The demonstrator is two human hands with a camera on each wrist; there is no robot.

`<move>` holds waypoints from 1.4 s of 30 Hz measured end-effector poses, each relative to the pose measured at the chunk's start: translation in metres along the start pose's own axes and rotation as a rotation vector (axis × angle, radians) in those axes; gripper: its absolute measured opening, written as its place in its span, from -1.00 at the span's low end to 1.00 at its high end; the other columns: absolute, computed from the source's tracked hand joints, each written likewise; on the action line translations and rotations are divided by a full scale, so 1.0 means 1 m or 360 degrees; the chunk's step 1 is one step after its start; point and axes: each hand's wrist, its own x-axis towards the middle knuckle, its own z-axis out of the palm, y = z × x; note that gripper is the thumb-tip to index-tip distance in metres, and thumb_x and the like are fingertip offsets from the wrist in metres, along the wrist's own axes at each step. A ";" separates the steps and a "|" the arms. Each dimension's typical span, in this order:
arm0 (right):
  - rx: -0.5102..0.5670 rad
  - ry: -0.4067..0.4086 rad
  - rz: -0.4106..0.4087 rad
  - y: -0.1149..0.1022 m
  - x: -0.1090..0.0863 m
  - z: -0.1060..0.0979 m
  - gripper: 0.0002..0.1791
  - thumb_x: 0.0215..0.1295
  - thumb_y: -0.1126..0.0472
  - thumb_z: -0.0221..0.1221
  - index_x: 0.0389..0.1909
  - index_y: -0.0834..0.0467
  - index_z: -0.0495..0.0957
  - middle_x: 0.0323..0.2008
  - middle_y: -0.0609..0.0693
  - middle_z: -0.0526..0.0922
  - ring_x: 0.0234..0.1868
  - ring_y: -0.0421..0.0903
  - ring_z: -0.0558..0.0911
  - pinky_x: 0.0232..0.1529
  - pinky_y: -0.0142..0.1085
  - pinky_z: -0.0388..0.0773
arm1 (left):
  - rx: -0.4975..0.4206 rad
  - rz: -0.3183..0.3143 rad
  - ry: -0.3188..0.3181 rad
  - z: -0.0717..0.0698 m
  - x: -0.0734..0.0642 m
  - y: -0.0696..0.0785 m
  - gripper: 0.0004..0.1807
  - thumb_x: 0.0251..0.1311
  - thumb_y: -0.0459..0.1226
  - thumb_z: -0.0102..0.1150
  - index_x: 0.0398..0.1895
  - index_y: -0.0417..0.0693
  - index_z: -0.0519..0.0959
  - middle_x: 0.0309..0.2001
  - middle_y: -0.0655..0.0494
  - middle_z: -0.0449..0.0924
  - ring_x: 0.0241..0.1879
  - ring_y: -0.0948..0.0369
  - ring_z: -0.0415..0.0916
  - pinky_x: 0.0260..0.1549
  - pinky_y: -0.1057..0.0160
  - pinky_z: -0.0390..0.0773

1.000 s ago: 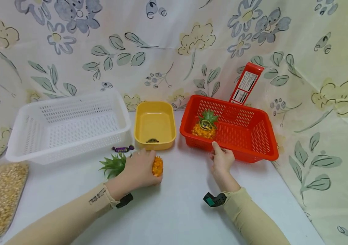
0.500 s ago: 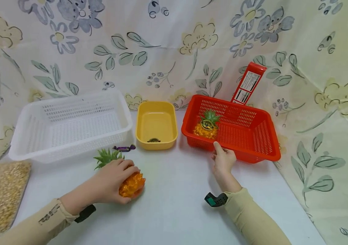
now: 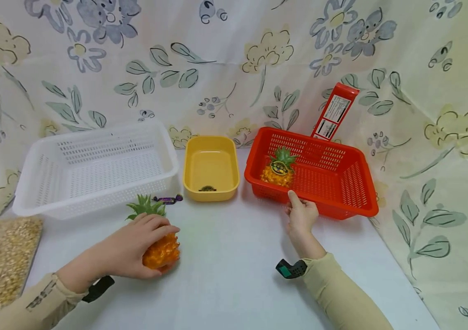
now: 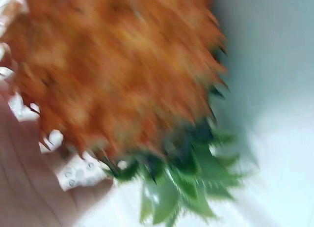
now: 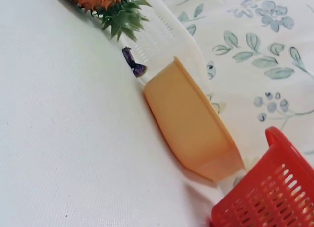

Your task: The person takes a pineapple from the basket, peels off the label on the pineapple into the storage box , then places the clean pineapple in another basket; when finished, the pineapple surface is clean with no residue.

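My left hand (image 3: 133,245) curls round a small orange pineapple (image 3: 163,253) at the left front of the table, its green crown pointing toward the white basket. In the left wrist view the orange body and crown fill most of the frame, with part of the palm beside them. My right hand (image 3: 303,221) holds the front rim of a red basket (image 3: 343,192), thumb on top and the other fingers mostly hidden under the edge. Inside that basket, at its left end, sits another pineapple (image 3: 277,176) with a dark label on it.
A white basket (image 3: 94,197) stands at the back left, and a yellow tub (image 3: 211,196) between the two baskets. A purple-wrapped candy (image 3: 168,200) lies before the white basket. At the left edge is a bag of corn kernels (image 3: 9,256). Behind the red basket leans a red packet (image 3: 334,110).
My left hand has moved left and toward the front with the pineapple, away from the yellow tub. The right hand keeps its hold on the red basket's rim.
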 end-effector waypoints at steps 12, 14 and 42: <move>-0.0058 -0.0002 0.0003 -0.001 -0.002 -0.001 -0.70 0.13 0.13 0.29 -0.40 0.18 0.36 -0.73 -0.12 0.46 -0.73 -0.25 0.42 -0.57 -0.44 0.54 | -0.0228 -0.1175 -0.0195 -0.003 0.012 0.031 0.16 -0.43 0.45 0.23 0.27 -0.04 0.26 0.08 -0.43 0.11 -0.21 -0.27 0.32 -0.53 -0.08 0.47; -0.0076 0.0000 0.0004 -0.001 -0.002 -0.001 -0.70 0.12 0.12 0.29 -0.40 0.19 0.37 -0.74 -0.13 0.46 -0.73 -0.25 0.43 -0.57 -0.43 0.54 | -0.0300 -0.1184 -0.0241 -0.001 0.012 0.030 0.18 -0.43 0.41 0.28 0.28 -0.08 0.23 0.07 -0.48 0.08 -0.27 -0.22 0.38 -0.49 -0.04 0.51; 0.0003 0.0003 0.0001 0.000 0.000 0.000 -0.69 0.12 0.16 0.30 -0.42 0.17 0.33 -0.73 -0.08 0.45 -0.76 -0.26 0.41 -0.58 -0.42 0.54 | -0.0399 -0.0877 -0.0280 -0.042 0.020 0.045 -0.07 -0.55 0.23 0.45 0.05 0.13 0.37 -0.05 -0.22 0.26 -0.44 0.15 0.42 -0.51 0.23 0.50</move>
